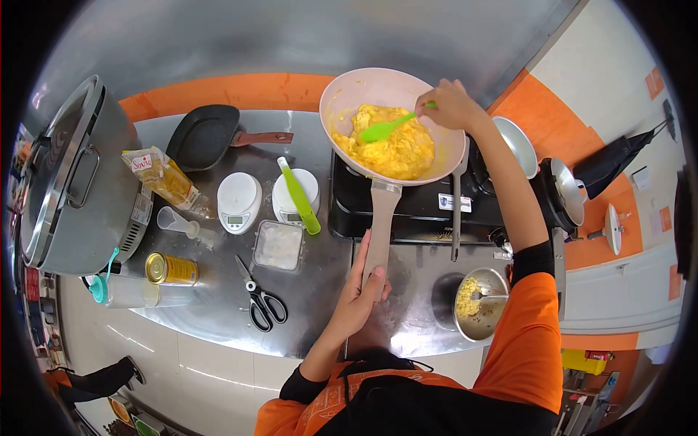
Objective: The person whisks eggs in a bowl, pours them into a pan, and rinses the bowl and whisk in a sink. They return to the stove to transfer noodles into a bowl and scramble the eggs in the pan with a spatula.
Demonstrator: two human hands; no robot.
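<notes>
A pink-lined frying pan [347, 86] with scrambled eggs [407, 156] in it is over the black gas stove [418, 211]. My left hand [358, 296] is wrapped round the pan's beige handle [382, 225], which points toward me. In my right hand [452, 103], above the pan's far right rim, is the handle end of a green silicone spatula [385, 131]. The spatula's head rests in the eggs. Right of the pan handle, a long grey utensil [456, 211] lies across the stove.
Left on the steel table are two white scales [239, 196], a green-handled tool [298, 196], scissors [258, 298], a lidded clear container [279, 245], a can [171, 268], an oil pouch [161, 174], a dark square pan [203, 134] and a large cooker [94, 196]. A metal bowl [491, 320] stands right.
</notes>
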